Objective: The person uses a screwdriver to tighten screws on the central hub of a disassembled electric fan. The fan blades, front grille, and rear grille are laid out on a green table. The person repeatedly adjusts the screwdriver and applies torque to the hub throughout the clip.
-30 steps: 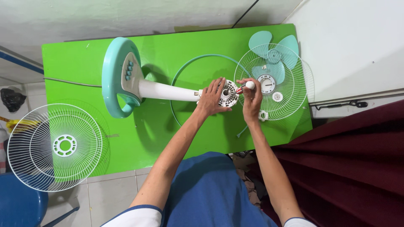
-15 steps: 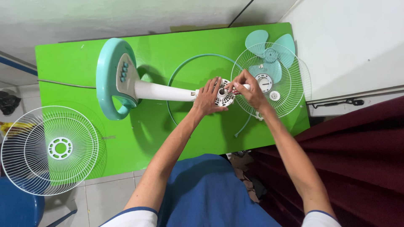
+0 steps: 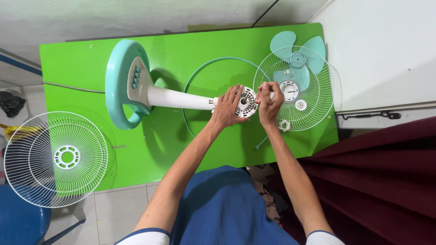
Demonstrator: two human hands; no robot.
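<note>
Left hand (image 3: 228, 109) grips the white motor head (image 3: 247, 102) of a dismantled fan, fingers wrapped over its left side where it joins the white pole (image 3: 179, 98). Right hand (image 3: 270, 102) is clenched on the right side of that motor head, fingers pinched at its front; what they pinch is too small to tell. The fan lies flat on a green table (image 3: 81, 63), its teal round base (image 3: 121, 84) to the left. Just right of the hands rests a white wire grille (image 3: 318, 106) with teal blades (image 3: 295, 59) beneath it. A thin teal ring (image 3: 200, 72) lies under the pole. Far left, another white grille (image 3: 56, 159) sits off the table's near corner on a blue chair (image 3: 20, 222)
</note>
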